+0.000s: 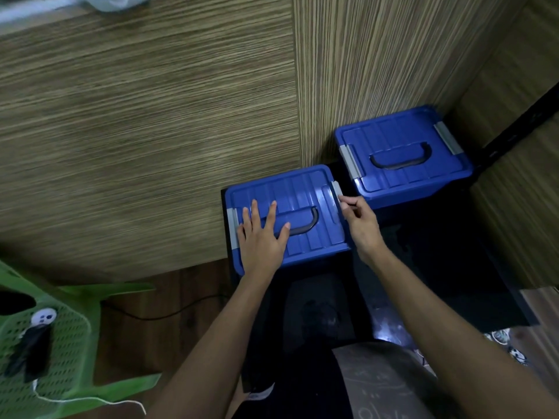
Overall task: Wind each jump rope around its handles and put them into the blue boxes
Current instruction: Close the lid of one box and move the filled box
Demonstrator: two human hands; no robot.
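Note:
Two blue boxes with lids on stand on a black surface against a wood-grain wall. On the near blue box [314, 189], my left hand [260, 237] lies flat with spread fingers on the lid, beside its recessed handle. My right hand [361, 220] has its fingers curled at that box's right grey latch [336, 189]. The far blue box [402, 170] sits behind and to the right, both grey latches down. A jump rope [31, 346] with dark handles and a white cord lies on a green chair at the lower left.
The green perforated plastic chair [75, 352] stands at the lower left on a wooden floor. A black cable [169, 313] runs across the floor. The black stand [438, 282] under the boxes reaches toward me. My legs fill the bottom centre.

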